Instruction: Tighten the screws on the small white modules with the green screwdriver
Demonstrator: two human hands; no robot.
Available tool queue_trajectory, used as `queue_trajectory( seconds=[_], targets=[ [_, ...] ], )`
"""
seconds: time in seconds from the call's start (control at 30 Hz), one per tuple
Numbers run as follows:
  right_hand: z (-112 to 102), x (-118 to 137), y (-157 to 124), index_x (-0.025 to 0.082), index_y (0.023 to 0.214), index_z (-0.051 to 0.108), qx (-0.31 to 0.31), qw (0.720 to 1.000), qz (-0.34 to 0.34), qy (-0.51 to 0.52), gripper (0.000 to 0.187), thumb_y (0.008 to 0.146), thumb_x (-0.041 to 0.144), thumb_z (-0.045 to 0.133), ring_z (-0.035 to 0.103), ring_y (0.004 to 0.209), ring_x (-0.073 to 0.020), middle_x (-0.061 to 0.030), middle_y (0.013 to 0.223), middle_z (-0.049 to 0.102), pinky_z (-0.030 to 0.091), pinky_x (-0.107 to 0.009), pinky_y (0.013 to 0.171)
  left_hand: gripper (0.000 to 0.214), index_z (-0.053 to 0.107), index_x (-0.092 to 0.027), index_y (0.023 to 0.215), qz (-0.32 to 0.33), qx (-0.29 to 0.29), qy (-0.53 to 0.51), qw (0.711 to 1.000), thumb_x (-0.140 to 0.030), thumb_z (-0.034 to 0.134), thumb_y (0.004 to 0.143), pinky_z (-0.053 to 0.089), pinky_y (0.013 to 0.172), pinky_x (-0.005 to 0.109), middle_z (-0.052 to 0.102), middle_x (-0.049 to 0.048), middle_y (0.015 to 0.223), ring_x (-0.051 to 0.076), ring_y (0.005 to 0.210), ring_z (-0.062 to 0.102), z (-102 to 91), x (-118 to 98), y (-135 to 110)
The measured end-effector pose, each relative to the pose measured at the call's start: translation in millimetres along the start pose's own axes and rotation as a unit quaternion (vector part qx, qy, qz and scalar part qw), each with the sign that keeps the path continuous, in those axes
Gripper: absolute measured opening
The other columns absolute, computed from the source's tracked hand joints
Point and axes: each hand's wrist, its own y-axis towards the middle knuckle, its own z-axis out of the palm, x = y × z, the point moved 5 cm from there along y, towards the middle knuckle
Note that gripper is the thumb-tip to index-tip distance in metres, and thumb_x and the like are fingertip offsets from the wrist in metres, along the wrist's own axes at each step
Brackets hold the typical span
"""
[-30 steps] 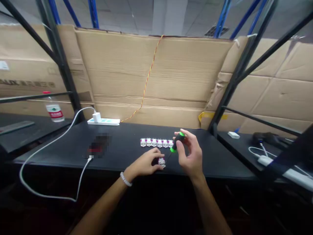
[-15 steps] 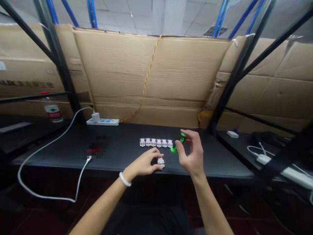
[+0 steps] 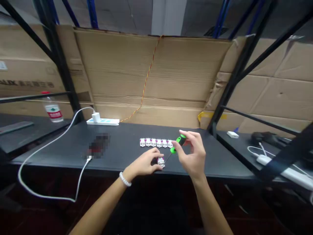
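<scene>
While the left hand [image 3: 143,163] pinches a small white-and-purple block [image 3: 160,161] on the black table [image 3: 122,147], the right hand [image 3: 194,158] grips a green-and-black screwdriver [image 3: 180,140], its shaft slanting toward the block.

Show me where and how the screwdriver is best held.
Probably by its thick handle, from the right, as the right hand does: the handle leans up and right, while the thin shaft slopes down toward the white piece in the left hand.

A workshop is suggested by the flat black bench [image 3: 122,150] beneath the gripped black-and-green screwdriver [image 3: 180,140], the brown corrugated cardboard wall [image 3: 117,71] beyond the grip, and black metal rack posts [image 3: 63,70] on either side.
</scene>
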Motion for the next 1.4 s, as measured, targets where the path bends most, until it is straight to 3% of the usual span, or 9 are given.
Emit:
queue_trajectory(
  seconds=[0.17,0.37,0.53,0.63,0.8,0.87,1.03,1.2,1.4],
  targets=[
    [2.4,2.0,0.2,0.024,0.135,0.065,0.041,0.999,-0.009,0.021,0.035,0.101,0.025,0.064,0.067,0.105,-0.0252,-0.0102,0.119,0.068,0.058,-0.041,0.089,0.049,0.072,-0.018,0.135,0.004,-0.002,-0.003,1.0,-0.034,0.083,0.09,0.053,0.106,0.041,0.065,0.0105,0.125,0.027,0.111,0.066,0.6,0.6,0.0],
    [-4.5,2.7,0.1,0.025,0.121,0.074,-0.009,1.0,-0.004,-0.008,0.031,0.092,0.031,0.081,0.059,0.079,-0.0178,-0.0044,0.104,0.061,0.055,-0.035,0.074,0.051,0.072,-0.018,0.136,-0.003,-0.002,-0.006,1.0,-0.031,0.083,0.089,0.051,0.109,0.041,0.065,0.0105,0.126,0.027,0.114,0.066,0.8,0.0,-1.4],
    [2.5,-5.3,-9.0,0.027,0.148,0.058,0.035,0.997,0.026,0.063,0.048,0.101,0.022,0.064,0.07,0.108,-0.0254,-0.0098,0.125,0.069,0.06,-0.042,0.092,0.051,0.071,-0.02,0.138,-0.011,0.002,-0.016,1.0,-0.031,0.083,0.089,0.052,0.109,0.041,0.064,0.0109,0.127,0.028,0.116,0.065,1.1,-2.0,-2.6],
    [5.5,-7.8,-14.5,0.026,0.143,0.058,0.036,0.991,0.035,0.121,0.04,0.103,0.019,0.057,0.072,0.111,-0.0262,-0.0117,0.131,0.069,0.06,-0.046,0.095,0.053,0.071,-0.02,0.139,-0.022,0.002,-0.024,0.999,-0.029,0.083,0.089,0.052,0.109,0.041,0.064,0.0107,0.126,0.027,0.114,0.065,0.7,-4.7,-3.7],
    [4.1,-2.4,-17.0,0.024,0.127,0.066,-0.01,0.999,-0.005,0.039,0.043,0.087,0.022,0.083,0.065,0.102,-0.0252,-0.0099,0.119,0.063,0.059,-0.041,0.085,0.051,0.073,-0.021,0.135,-0.047,0.006,-0.035,0.998,-0.027,0.085,0.086,0.05,0.111,0.041,0.064,0.0108,0.129,0.028,0.118,0.064,0.5,-6.8,-5.7],
    [3.3,-1.7,-17.8,0.025,0.126,0.067,-0.022,0.999,0.0,0.039,0.04,0.089,0.019,0.082,0.065,0.098,-0.0232,-0.0086,0.116,0.062,0.059,-0.039,0.082,0.054,0.072,-0.021,0.138,-0.055,0.007,-0.041,0.998,-0.027,0.085,0.086,0.05,0.112,0.041,0.064,0.0106,0.13,0.028,0.119,0.063,0.5,-5.9,-6.1],
    [7.7,-0.9,-20.8,0.025,0.143,0.06,0.045,0.997,0.02,0.059,0.042,0.101,0.017,0.059,0.065,0.12,-0.0292,-0.0131,0.13,0.064,0.057,-0.049,0.101,0.055,0.071,-0.021,0.139,-0.056,0.012,-0.043,0.997,-0.025,0.084,0.086,0.05,0.113,0.042,0.064,0.0108,0.131,0.029,0.12,0.063,0.7,-5.5,-5.7],
    [-0.1,-2.9,-18.9,0.026,0.131,0.068,-0.015,1.0,0.019,-0.007,0.042,0.091,0.026,0.08,0.065,0.102,-0.0256,-0.0094,0.118,0.061,0.058,-0.042,0.085,0.053,0.072,-0.024,0.138,-0.046,0.01,-0.047,0.998,-0.028,0.084,0.086,0.049,0.114,0.044,0.064,0.0105,0.131,0.029,0.122,0.062,2.1,-5.2,-4.8],
    [3.6,-6.1,-9.7,0.028,0.15,0.056,0.085,0.993,0.057,0.052,0.042,0.108,0.027,0.049,0.068,0.114,-0.0271,-0.0125,0.131,0.067,0.058,-0.047,0.096,0.054,0.071,-0.02,0.139,-0.021,0.009,-0.033,0.999,-0.03,0.084,0.088,0.05,0.113,0.044,0.064,0.0117,0.129,0.029,0.119,0.064,2.7,-2.8,-2.5]
  ],
)
